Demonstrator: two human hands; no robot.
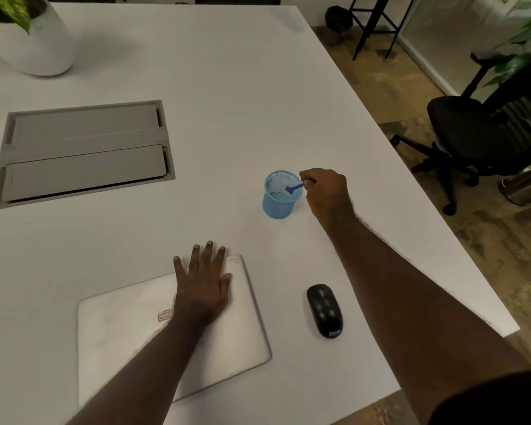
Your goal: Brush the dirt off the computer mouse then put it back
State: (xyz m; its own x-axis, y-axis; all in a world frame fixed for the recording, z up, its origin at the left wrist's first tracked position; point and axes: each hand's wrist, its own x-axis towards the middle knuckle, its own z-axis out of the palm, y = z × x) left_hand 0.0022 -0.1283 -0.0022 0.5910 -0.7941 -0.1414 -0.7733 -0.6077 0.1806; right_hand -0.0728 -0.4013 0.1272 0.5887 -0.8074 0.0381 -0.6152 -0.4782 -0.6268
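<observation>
Black mouse (324,310) lies flat; blue brush (295,188) tilts over cup.

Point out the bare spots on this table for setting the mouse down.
Bare: between laptop and mouse; the stretch between cable hatch and mesh cup. Crowded: at the cup, where the right hand holds the brush.

On the bench (227,102), a closed laptop (129,326) lies nearest the person, the mouse (324,310) just to its right. Behind the mouse stands a mesh cup (278,202); a cable hatch (83,151) and planter (34,41) sit far left.
</observation>
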